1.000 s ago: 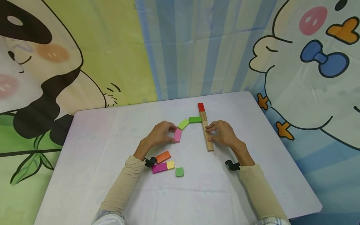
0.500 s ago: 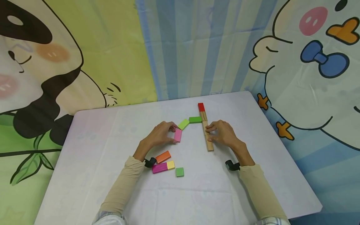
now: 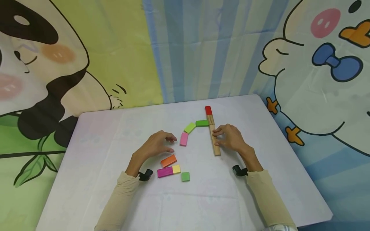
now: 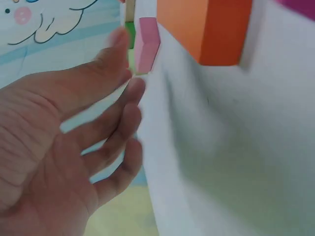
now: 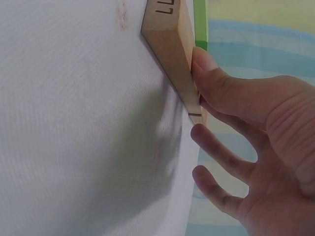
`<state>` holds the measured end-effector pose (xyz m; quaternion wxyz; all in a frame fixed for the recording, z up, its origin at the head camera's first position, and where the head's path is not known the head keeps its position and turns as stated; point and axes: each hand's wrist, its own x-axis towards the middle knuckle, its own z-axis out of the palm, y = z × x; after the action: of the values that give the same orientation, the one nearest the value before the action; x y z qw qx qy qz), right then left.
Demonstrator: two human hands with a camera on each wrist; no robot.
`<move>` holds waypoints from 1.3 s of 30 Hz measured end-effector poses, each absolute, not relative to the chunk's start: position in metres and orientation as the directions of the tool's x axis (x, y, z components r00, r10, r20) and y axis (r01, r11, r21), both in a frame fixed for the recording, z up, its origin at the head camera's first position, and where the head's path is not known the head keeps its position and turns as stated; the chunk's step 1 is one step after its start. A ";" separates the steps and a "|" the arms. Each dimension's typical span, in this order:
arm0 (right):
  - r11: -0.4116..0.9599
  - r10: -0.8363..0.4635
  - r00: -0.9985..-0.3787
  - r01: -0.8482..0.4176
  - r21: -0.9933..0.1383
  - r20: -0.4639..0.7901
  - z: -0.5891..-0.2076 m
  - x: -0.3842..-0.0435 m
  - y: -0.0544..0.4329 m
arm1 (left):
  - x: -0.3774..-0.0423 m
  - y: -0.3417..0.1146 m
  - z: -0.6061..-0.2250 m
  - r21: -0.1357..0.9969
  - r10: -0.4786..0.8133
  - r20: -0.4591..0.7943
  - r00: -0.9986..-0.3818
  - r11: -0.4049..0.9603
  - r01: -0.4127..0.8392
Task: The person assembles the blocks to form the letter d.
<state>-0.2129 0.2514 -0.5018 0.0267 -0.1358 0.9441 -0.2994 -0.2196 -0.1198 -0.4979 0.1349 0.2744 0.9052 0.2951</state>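
My left hand [image 3: 154, 144] hovers just left of a pink block [image 3: 183, 139], holding nothing, its thumb and fingers spread apart. The pink block lies at the lower end of a curve with a lime block [image 3: 189, 127] and a green block [image 3: 202, 123]. That curve meets a straight row of plain wooden blocks [image 3: 216, 150], topped by a red block [image 3: 208, 110]. My right hand [image 3: 231, 138] rests its thumb and fingertips against the row's right side. In the right wrist view, the thumb touches a wooden block [image 5: 170, 42], while two fingers extend free below.
Nearer the person, an orange block [image 3: 169, 161] lies above a magenta block [image 3: 165, 172], which abuts a yellow block [image 3: 176, 169]. A small green block [image 3: 185, 176] sits to their right. The white table [image 3: 214, 205] backs onto a cartoon-printed curtain [image 3: 196, 48].
My left hand has let go of the pink block and drawn back to the left and toward the person. The right hand stays at the wooden row. The head view has shifted slightly.
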 end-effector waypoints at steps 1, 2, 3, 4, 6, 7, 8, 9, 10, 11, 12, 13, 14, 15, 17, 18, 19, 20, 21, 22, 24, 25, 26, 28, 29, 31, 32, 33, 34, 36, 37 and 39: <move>0.783 -0.271 -0.962 -0.240 -0.574 0.033 -0.501 -0.213 0.252 | -0.216 -0.124 -0.496 0.624 0.596 -0.093 -0.798 0.659 0.419; 0.782 -0.271 -0.962 -0.242 -0.574 0.036 -0.501 -0.213 0.252 | -0.213 -0.128 -0.496 0.642 0.613 -0.103 -0.783 0.642 0.418; 0.782 -0.272 -0.962 -0.245 -0.573 0.040 -0.501 -0.214 0.253 | -0.211 -0.131 -0.496 0.664 0.631 -0.113 -0.768 0.623 0.414; 0.782 -0.269 -0.962 -0.243 -0.574 0.040 -0.501 -0.214 0.253 | -0.209 -0.135 -0.495 0.687 0.647 -0.120 -0.753 0.601 0.408; 0.782 -0.265 -0.964 -0.238 -0.576 0.038 -0.500 -0.214 0.254 | -0.206 -0.141 -0.498 0.730 0.673 -0.139 -0.726 0.565 0.384; 0.783 -0.263 -0.964 -0.235 -0.576 0.036 -0.500 -0.214 0.254 | -0.205 -0.144 -0.500 0.746 0.682 -0.148 -0.716 0.552 0.372; 0.783 -0.261 -0.965 -0.233 -0.576 0.034 -0.500 -0.214 0.254 | -0.205 -0.146 -0.502 0.756 0.692 -0.151 -0.706 0.541 0.368; 0.784 -0.260 -0.965 -0.229 -0.577 0.031 -0.500 -0.214 0.254 | -0.204 -0.148 -0.504 0.763 0.699 -0.154 -0.698 0.533 0.365; 0.785 -0.258 -0.966 -0.226 -0.578 0.027 -0.500 -0.214 0.254 | -0.203 -0.150 -0.506 0.769 0.705 -0.156 -0.692 0.526 0.364; 0.784 -0.257 -0.966 -0.224 -0.578 0.026 -0.500 -0.213 0.254 | -0.203 -0.151 -0.508 0.772 0.709 -0.157 -0.688 0.522 0.362; 0.784 -0.257 -0.966 -0.224 -0.578 0.025 -0.501 -0.213 0.254 | -0.202 -0.152 -0.509 0.773 0.711 -0.158 -0.685 0.521 0.362; 0.784 -0.257 -0.966 -0.224 -0.579 0.025 -0.501 -0.213 0.254 | -0.201 -0.153 -0.510 0.775 0.711 -0.155 -0.686 0.518 0.362; 0.784 -0.257 -0.966 -0.224 -0.579 0.025 -0.501 -0.213 0.254 | -0.200 -0.154 -0.510 0.776 0.712 -0.150 -0.686 0.515 0.365; 0.784 -0.257 -0.966 -0.224 -0.578 0.025 -0.502 -0.213 0.254 | -0.199 -0.154 -0.511 0.774 0.712 -0.149 -0.686 0.515 0.367; 0.783 -0.259 -0.966 -0.226 -0.580 0.027 -0.503 -0.212 0.254 | -0.198 -0.154 -0.512 0.770 0.710 -0.147 -0.689 0.519 0.371; 0.782 -0.260 -0.965 -0.227 -0.580 0.027 -0.503 -0.212 0.254 | -0.197 -0.154 -0.512 0.767 0.706 -0.150 -0.692 0.525 0.369; 0.781 -0.262 -0.965 -0.228 -0.581 0.026 -0.504 -0.212 0.254 | -0.196 -0.153 -0.511 0.763 0.703 -0.153 -0.694 0.530 0.369; 0.780 -0.263 -0.964 -0.228 -0.582 0.025 -0.504 -0.212 0.254 | -0.195 -0.153 -0.511 0.757 0.703 -0.155 -0.695 0.536 0.373; 0.781 -0.264 -0.964 -0.228 -0.582 0.024 -0.504 -0.212 0.254 | -0.194 -0.152 -0.511 0.750 0.703 -0.156 -0.694 0.542 0.380; 0.780 -0.264 -0.964 -0.228 -0.583 0.024 -0.504 -0.211 0.253 | -0.193 -0.151 -0.511 0.743 0.705 -0.154 -0.692 0.544 0.389; 0.779 -0.266 -0.963 -0.232 -0.583 0.027 -0.505 -0.211 0.253 | -0.190 -0.149 -0.508 0.736 0.704 -0.156 -0.693 0.551 0.393; 0.778 -0.267 -0.963 -0.233 -0.584 0.028 -0.505 -0.211 0.253 | -0.189 -0.148 -0.507 0.731 0.702 -0.158 -0.694 0.556 0.396; 0.777 -0.269 -0.963 -0.235 -0.585 0.029 -0.505 -0.211 0.253 | -0.189 -0.148 -0.507 0.728 0.700 -0.157 -0.697 0.559 0.397; 0.775 -0.271 -0.962 -0.238 -0.586 0.033 -0.504 -0.211 0.252 | -0.187 -0.148 -0.505 0.724 0.692 -0.163 -0.703 0.568 0.392; 0.773 -0.272 -0.962 -0.240 -0.587 0.034 -0.504 -0.211 0.252 | -0.186 -0.148 -0.505 0.724 0.687 -0.168 -0.707 0.573 0.385; 0.771 -0.274 -0.961 -0.242 -0.590 0.036 -0.504 -0.212 0.252 | -0.186 -0.148 -0.504 0.717 0.683 -0.174 -0.709 0.582 0.385; 0.770 -0.275 -0.961 -0.243 -0.590 0.038 -0.504 -0.212 0.252 | -0.186 -0.148 -0.504 0.713 0.685 -0.174 -0.708 0.583 0.389; 0.770 -0.275 -0.961 -0.245 -0.589 0.040 -0.504 -0.212 0.252 | -0.187 -0.147 -0.504 0.709 0.685 -0.173 -0.707 0.585 0.393; 0.769 -0.275 -0.960 -0.245 -0.590 0.040 -0.504 -0.212 0.252 | -0.187 -0.146 -0.504 0.705 0.687 -0.169 -0.706 0.585 0.401; 0.770 -0.276 -0.960 -0.245 -0.589 0.039 -0.504 -0.213 0.252 | -0.188 -0.144 -0.505 0.690 0.685 -0.165 -0.710 0.595 0.413; 0.771 -0.275 -0.961 -0.242 -0.589 0.036 -0.504 -0.213 0.252 | -0.188 -0.143 -0.505 0.680 0.681 -0.160 -0.715 0.601 0.420; 0.774 -0.272 -0.962 -0.236 -0.587 0.028 -0.504 -0.213 0.252 | -0.189 -0.139 -0.507 0.658 0.669 -0.150 -0.728 0.617 0.431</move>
<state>-0.2134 0.2524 -0.5038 0.0290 -0.1350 0.9414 -0.3078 -0.1888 -0.1386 -0.5073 0.1944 0.3131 0.8780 0.3054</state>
